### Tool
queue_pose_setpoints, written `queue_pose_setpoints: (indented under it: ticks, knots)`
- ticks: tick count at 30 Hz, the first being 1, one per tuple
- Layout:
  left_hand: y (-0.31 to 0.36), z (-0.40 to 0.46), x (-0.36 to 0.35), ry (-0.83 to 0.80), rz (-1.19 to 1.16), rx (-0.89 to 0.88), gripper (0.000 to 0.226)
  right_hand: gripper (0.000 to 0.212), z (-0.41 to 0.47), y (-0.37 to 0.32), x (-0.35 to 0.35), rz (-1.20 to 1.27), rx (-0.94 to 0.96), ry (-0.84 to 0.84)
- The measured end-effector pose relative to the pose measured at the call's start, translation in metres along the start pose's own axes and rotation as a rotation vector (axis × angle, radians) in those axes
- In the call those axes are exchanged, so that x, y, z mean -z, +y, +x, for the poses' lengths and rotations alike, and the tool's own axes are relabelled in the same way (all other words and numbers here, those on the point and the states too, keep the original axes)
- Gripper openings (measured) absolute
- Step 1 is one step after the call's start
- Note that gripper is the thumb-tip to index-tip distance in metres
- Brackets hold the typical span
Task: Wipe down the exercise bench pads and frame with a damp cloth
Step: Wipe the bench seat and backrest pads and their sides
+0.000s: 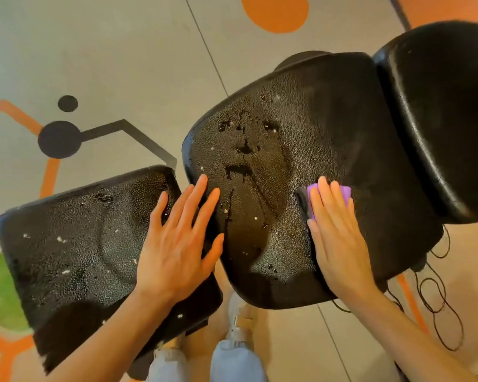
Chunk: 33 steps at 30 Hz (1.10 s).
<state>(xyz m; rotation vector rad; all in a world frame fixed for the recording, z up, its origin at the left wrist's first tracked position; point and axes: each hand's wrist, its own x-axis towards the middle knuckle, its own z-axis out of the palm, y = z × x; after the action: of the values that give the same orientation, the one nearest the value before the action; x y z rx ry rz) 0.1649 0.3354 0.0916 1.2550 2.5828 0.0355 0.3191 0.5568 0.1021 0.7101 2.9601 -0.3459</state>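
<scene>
The bench has three black pads: a worn seat pad (75, 244) at lower left, a big cracked middle pad (287, 150) and a smoother pad (442, 111) at upper right. My left hand (177, 244) lies flat with fingers spread across the gap between the seat pad and the middle pad. My right hand (334, 232) presses flat on a purple cloth (345, 193) against the right side of the middle pad. Only the cloth's top edge and a dark corner show beyond my fingers. Wet streaks and white flecks mark the middle pad.
The floor (122, 64) is grey with orange, black and green shapes. Thin black cords (436, 299) hang in loops below the right edge of the middle pad. My legs and shoes (240, 318) stand between the two near pads.
</scene>
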Motion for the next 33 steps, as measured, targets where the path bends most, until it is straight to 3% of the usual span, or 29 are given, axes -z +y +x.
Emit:
queue_pose_setpoints:
  ticks: [2, 7, 13, 15, 20, 24, 27, 29, 33]
  knots:
    - [0.000, 0.000, 0.000, 0.003, 0.004, 0.002, 0.072, 0.051, -0.013, 0.005, -0.001, 0.034, 0.012, -0.015]
    - [-0.001, 0.001, -0.002, 0.012, -0.005, -0.005, 0.073, 0.050, 0.116, -0.020, 0.001, 0.009, 0.013, 0.088]
    - [-0.001, 0.000, -0.002, 0.005, -0.008, -0.010, 0.073, 0.051, 0.006, 0.020, 0.007, -0.088, 0.176, -0.071]
    - [-0.002, 0.001, -0.002, 0.000, -0.010, -0.014, 0.073, 0.051, 0.040, 0.020, 0.009, -0.069, 0.206, -0.036]
    - [-0.001, 0.001, -0.003, 0.007, -0.021, -0.007, 0.073, 0.051, 0.172, -0.030, 0.011, 0.026, -0.065, 0.166]
    - [-0.001, 0.001, -0.003, 0.015, -0.032, -0.005, 0.073, 0.051, 0.160, 0.011, 0.021, -0.011, 0.194, 0.054]
    - [-0.001, 0.001, -0.003, 0.027, -0.040, -0.005, 0.073, 0.050, 0.169, 0.031, 0.025, 0.069, -0.074, 0.162]
    - [-0.001, 0.000, -0.003, 0.030, -0.047, -0.006, 0.072, 0.050, 0.173, -0.003, 0.014, -0.002, -0.187, 0.238]
    - [-0.001, 0.001, -0.001, 0.050, -0.082, -0.001, 0.069, 0.049, 0.161, -0.034, 0.005, 0.014, 0.305, 0.087]
